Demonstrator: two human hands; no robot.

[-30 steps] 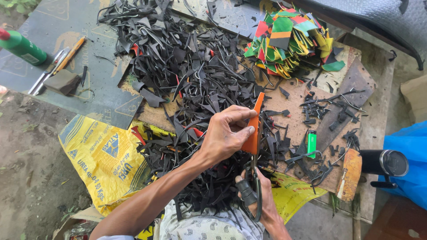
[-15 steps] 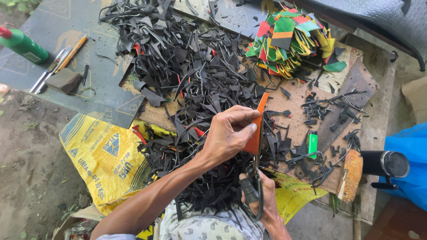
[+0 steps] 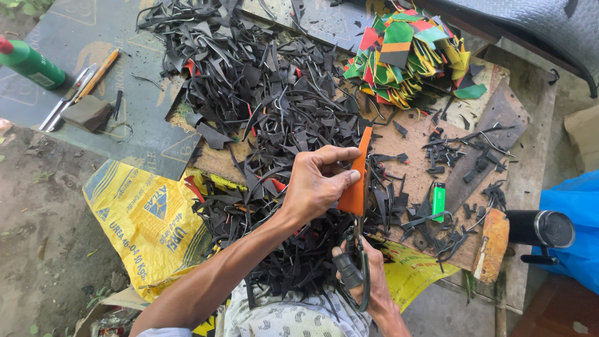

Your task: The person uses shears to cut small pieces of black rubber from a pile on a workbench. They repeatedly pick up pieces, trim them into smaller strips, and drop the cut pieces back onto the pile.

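My left hand pinches a long orange strip of sheet material, held upright on its edge over a board. My right hand, low in the view, grips a pair of dark-handled scissors whose blades meet the strip's lower end. A big heap of black offcuts with a few red bits spreads under and beyond both hands.
A stack of green, yellow, red and black cut pieces lies at the back right. A green lighter rests on the wooden board. A green bottle, tools and a block sit left; a yellow sack lies below.
The orange strip stands a little higher and straighter in my left hand. Both hands stay in nearly the same place, with the scissors still at the strip's lower end.
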